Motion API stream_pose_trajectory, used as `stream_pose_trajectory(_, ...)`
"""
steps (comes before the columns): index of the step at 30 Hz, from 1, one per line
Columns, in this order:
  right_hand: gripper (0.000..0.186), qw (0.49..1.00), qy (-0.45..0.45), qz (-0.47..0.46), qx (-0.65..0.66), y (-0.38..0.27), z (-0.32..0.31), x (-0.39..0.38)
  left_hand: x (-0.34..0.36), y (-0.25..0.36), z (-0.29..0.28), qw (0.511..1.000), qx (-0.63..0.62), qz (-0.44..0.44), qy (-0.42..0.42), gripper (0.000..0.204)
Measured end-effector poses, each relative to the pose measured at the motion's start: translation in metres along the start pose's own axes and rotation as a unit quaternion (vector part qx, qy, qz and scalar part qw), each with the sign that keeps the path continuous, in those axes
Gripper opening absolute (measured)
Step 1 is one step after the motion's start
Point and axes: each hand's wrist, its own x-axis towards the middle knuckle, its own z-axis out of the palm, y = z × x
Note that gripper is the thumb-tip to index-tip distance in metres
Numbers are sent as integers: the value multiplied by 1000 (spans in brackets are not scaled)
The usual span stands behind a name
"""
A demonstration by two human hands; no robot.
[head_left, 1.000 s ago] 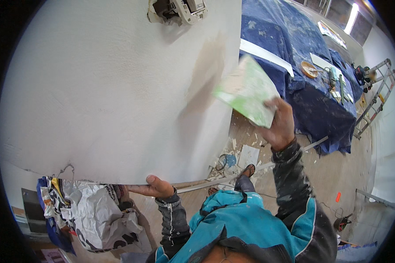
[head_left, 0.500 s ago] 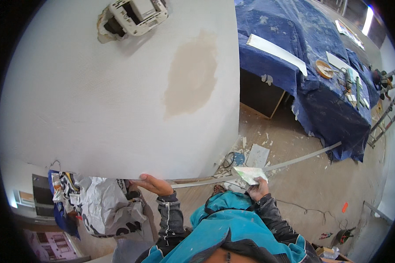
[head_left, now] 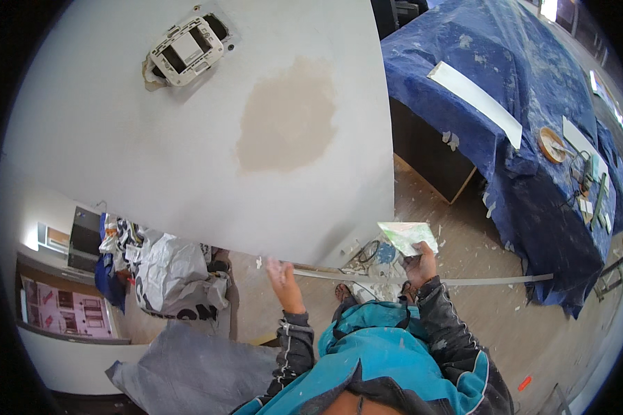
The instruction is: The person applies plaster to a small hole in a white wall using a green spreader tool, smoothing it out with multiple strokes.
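Note:
My left hand (head_left: 284, 282) is raised beside the near edge of the white wall (head_left: 187, 152). Its fingers point up and look slightly blurred, with nothing seen in them. My right hand (head_left: 421, 264) grips a pale flat sheet (head_left: 403, 236) by its near right corner; the sheet has a whitish face with a faint green tint. On the wall is a broad beige patch (head_left: 287, 117) of filler. Farther left, a white frame fitting (head_left: 187, 50) hangs askew over a rough-edged hole.
A dusty blue cover (head_left: 491, 41) drapes a table at right, bearing a white strip (head_left: 477, 102), an orange bowl (head_left: 552, 145) and tools. A long thin strip (head_left: 491, 280) crosses the debris-strewn floor. White bags (head_left: 169, 270) and a grey sheet (head_left: 194, 366) lie left.
My left hand has come away from the wall's edge and moved right. My right hand has lifted the pale sheet slightly up and right. The view has shifted, showing more floor at left.

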Motion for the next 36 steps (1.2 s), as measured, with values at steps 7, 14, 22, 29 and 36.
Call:
stream_pose_trajectory(7,35,978,-81,136,-135,13,-3,-13,-117,-13,58,981,16,-68,-178,51)
stream_pose_trajectory(14,40,954,-214,117,-173,0,14,-37,-149,1,73,954,27,-170,-247,44)
stream_pose_trajectory(22,43,917,-363,51,-160,-37,64,-69,-155,85,98,971,-26,-21,-236,32)
stream_pose_trajectory(29,33,924,-313,5,-218,-33,68,-89,-162,45,95,977,-52,-29,-203,32)
stream_pose_trajectory(36,28,930,-263,49,-252,-16,42,-97,-172,37,89,971,-60,-74,-221,46)
